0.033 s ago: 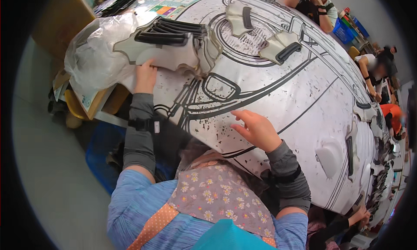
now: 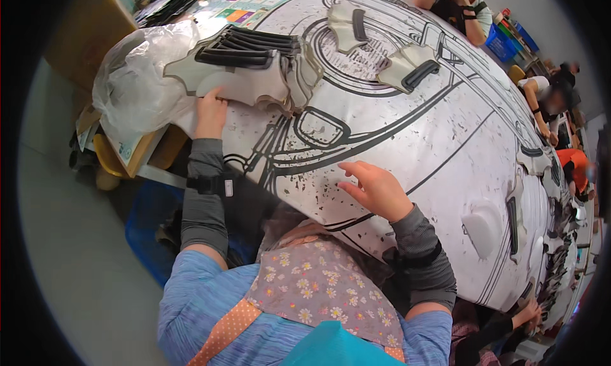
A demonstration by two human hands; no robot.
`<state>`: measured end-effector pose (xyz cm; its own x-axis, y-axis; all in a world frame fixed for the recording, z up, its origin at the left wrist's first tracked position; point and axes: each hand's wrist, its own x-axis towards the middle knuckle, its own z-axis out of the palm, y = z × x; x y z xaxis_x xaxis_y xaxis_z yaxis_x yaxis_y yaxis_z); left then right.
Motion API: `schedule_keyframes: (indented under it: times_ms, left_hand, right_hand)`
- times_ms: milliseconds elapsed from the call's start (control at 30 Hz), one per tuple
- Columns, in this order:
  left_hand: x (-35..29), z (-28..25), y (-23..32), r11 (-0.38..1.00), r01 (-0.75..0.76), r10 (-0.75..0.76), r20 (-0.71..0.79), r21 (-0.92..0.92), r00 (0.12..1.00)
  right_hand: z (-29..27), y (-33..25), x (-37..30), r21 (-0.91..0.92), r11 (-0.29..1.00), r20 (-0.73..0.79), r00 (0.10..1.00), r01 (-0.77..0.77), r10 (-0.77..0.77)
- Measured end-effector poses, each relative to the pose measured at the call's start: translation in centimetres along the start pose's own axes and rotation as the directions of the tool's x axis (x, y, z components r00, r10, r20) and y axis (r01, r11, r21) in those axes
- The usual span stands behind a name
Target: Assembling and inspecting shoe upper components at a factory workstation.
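Observation:
At the far left of the table lies a stack of flat, grey-beige cut pieces (image 2: 264,83), several of them with thick black padded strips overlapping on top. They look like flat shoe uppers, though I cannot be sure. My left hand (image 2: 211,114) is at the stack's near edge, thumb and fingers closed on the rim of the nearest piece, beside its pale rounded patch. The tips are partly hidden. Over the middle of the table, my right hand (image 2: 379,191) holds nothing, its fingers apart and slightly bent.
A clear plastic bag (image 2: 143,79) slumps left of the stack. Two similar single pieces (image 2: 347,27) lie farther off. A white rounded piece (image 2: 482,231) and more cut pieces (image 2: 517,219) lie on the right. A blue crate (image 2: 149,226) sits below the table edge. Other people work around the table.

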<state>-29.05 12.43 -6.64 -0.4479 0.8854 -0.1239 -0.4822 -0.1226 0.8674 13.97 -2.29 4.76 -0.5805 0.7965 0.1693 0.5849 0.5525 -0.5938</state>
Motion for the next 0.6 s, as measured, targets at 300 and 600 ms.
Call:
schedule_keyframes:
  times_ms: [300,600]
  left_hand:
    - [-6.0,7.7,0.6,0.802,-0.416,0.572,-0.346,0.429,0.744]
    - [-6.3,9.7,-1.3,0.632,-0.238,0.24,0.106,0.738,0.965]
  right_hand:
    - [-1.7,4.7,0.0,0.177,0.935,-0.019,0.949,-0.307,0.315]
    - [-1.5,9.5,3.4,0.197,0.928,-0.224,0.907,-0.316,0.356]
